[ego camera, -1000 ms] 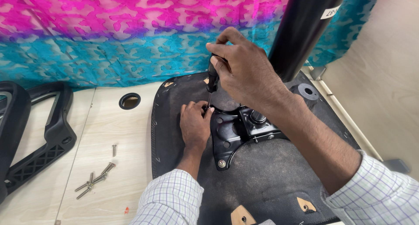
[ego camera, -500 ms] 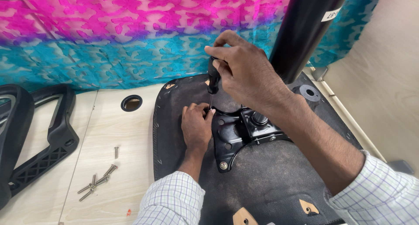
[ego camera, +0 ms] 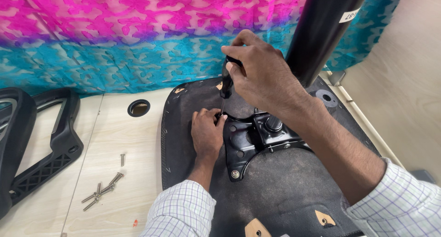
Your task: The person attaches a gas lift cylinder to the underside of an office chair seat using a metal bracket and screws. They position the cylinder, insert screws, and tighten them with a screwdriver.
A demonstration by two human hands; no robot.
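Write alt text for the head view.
A right hand holds a screwdriver upright over a black metal bracket on an upturned chair seat, while the left hand steadies its tip. Loose screws and a black armrest lie on the wooden table.

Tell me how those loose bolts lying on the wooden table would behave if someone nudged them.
The loose bolts look like short metal cylinders with heads, so they would probably roll in a curve, not straight. They seem stiff and dense for their size, and likely to slide easily on the smooth wooden table. Several lie touching, so a push on one would probably scatter the others.
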